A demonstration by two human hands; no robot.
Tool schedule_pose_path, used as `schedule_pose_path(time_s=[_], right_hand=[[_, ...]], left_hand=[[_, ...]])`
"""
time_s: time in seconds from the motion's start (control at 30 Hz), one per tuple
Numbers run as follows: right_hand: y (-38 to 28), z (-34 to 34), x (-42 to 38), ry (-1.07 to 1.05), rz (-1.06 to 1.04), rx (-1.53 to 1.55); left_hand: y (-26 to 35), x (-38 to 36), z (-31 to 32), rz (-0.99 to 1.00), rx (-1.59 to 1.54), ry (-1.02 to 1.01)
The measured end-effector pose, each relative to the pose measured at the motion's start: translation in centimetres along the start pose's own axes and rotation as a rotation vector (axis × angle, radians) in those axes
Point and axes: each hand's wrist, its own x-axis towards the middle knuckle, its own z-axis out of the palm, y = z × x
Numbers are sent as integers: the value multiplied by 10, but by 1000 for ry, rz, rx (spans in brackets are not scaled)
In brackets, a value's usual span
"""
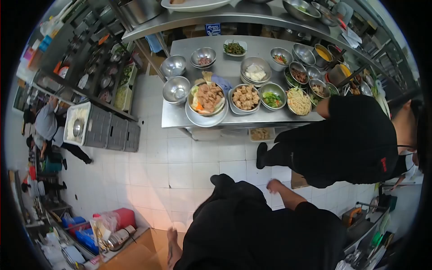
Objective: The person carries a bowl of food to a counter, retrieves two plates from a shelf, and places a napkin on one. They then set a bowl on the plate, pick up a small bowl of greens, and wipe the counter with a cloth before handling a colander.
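facing one steel table (193,43): two hands (272,186), well apart

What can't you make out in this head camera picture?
All in the head view:
- Left hand and right hand: too small to tell how the fingers are curled.
- Large pot at the top: cut off by the top edge.
- Container under the table: partly hidden by the tabletop.
- Small bowls at upper left: contents too small and blurred.

left hand (173,236), right hand (273,186) — apart | filled bowls (245,97) — on steel table (173,117)
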Motion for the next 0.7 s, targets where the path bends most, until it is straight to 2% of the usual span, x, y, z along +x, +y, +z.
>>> schedule_pose_path(time_s=[0.03, 0.07, 0.1, 0.13, 0.2, 0.23, 0.27, 0.3, 0.33, 0.4, 0.47, 0.5, 0.53, 0.57, 0.6, 0.63, 0.7], right_hand=[[-98, -96, -28, -53, 338, 357], [-131, -136, -25, 141, 202, 284], [-212, -215, -57, 131, 273, 377], [-261, -260, -76, 247, 180, 600], [-343, -362, -114, 288, 6, 721], [-360, -405, -120, 372, -142, 693], [-386, -445, -129, 533, -155, 702], [-402, -484, -139, 691, -259, 846], [-411, -525, -142, 849, -339, 823], [-407, -600, -123, 1134, -381, 1071], [-382, -666, -78, 1334, -443, 1276], [-339, -701, -36, 1265, -385, 1415], [-312, -725, -5, 1226, -324, 1615], [-292, -748, 21, 1175, -260, 1806], [-277, -759, 39, 1166, -253, 1835], [-260, -771, 57, 1158, -251, 1864], [-222, -800, 106, 1284, -304, 2039]], left_hand=[[-87, 14, 34, -231, 84, -164], [-106, -7, 22, -222, 87, -226], [-108, -19, 7, -208, 53, -267], [-110, -24, 4, -197, 15, -313], [-107, -12, -10, -155, -38, -359], [-106, 2, -18, -124, -63, -373], [-104, 20, -31, -98, -91, -374], [-100, 43, -43, -76, -124, -373], [-93, 68, -59, -71, -175, -363], [-65, 126, -110, -110, -329, -301], [2, 164, -180, -146, -528, -200], [-7, 198, -188, 49, -556, -58], [25, 205, -220, 93, -759, -38], [88, 185, -269, 105, -724, 4], [102, 188, -289, 181, -706, 26], [128, 183, -306, 112, -745, 112], [100, 204, -295, 163, -666, 245]])
